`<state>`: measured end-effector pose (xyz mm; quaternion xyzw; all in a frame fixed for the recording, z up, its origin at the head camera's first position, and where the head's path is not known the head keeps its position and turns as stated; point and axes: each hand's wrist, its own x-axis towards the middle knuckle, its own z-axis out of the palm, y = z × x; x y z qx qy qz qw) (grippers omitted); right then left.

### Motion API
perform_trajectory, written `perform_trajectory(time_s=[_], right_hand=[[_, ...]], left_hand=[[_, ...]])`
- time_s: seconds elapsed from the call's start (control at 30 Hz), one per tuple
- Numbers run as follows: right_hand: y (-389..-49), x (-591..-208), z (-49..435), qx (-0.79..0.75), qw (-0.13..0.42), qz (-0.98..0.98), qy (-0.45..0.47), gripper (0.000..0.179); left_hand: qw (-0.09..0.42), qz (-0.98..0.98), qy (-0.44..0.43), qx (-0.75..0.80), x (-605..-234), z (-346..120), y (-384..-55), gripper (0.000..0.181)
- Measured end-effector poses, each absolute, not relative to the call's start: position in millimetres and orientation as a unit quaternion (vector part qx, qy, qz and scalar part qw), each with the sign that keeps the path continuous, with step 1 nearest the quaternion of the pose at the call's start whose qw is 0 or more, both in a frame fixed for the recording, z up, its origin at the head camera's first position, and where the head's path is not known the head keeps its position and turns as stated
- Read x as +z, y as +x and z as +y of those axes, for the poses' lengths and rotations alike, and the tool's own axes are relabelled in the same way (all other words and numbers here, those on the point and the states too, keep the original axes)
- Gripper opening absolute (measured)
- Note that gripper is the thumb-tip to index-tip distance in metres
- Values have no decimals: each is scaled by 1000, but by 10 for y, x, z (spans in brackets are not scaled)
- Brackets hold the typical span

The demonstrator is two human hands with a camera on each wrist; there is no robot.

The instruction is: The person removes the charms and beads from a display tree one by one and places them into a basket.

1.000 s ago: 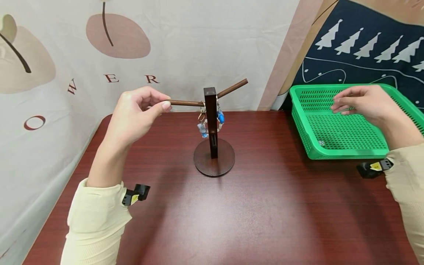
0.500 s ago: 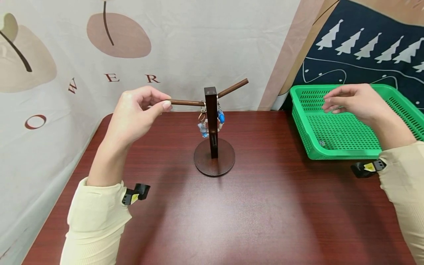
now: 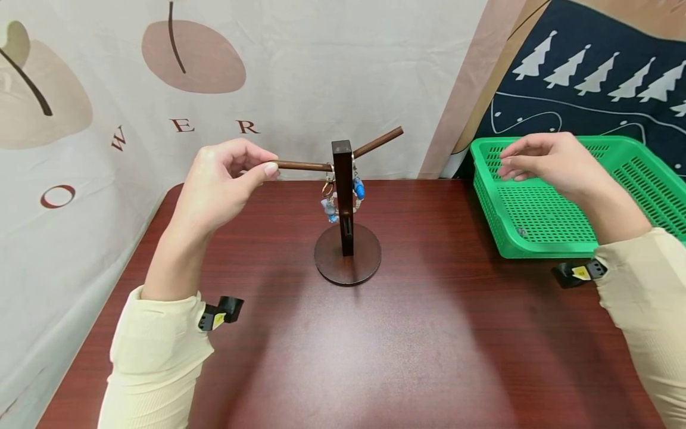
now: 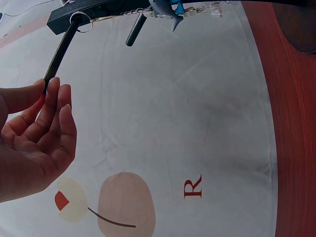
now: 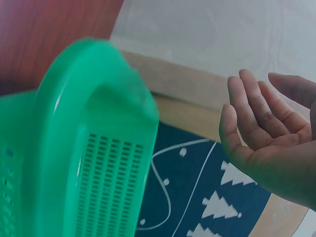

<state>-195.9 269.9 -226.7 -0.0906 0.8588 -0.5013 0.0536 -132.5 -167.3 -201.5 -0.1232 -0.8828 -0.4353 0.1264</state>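
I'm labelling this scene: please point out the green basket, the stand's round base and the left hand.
Green basket [image 3: 552, 250], head view: near rim.
Round base [image 3: 348, 269], head view: bare front part.
Left hand [image 3: 217, 186], head view: middle of the hand.

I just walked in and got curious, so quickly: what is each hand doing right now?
Left hand: closed, pinching the end of a rod on the stand.
Right hand: open, holding nothing.
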Motion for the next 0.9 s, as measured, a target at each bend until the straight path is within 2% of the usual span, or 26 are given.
perform_trajectory(time_s=[0.33, 0.9], right_hand=[[-1908, -2259, 2415, -475, 45, 870, -121, 14], [-1805, -2342, 2015, -465, 70, 869, -155, 23]], left_hand=[[127, -881, -126, -437, -2016, -1673, -1324, 15], [127, -883, -128, -434, -2012, -1675, -1320, 14]])
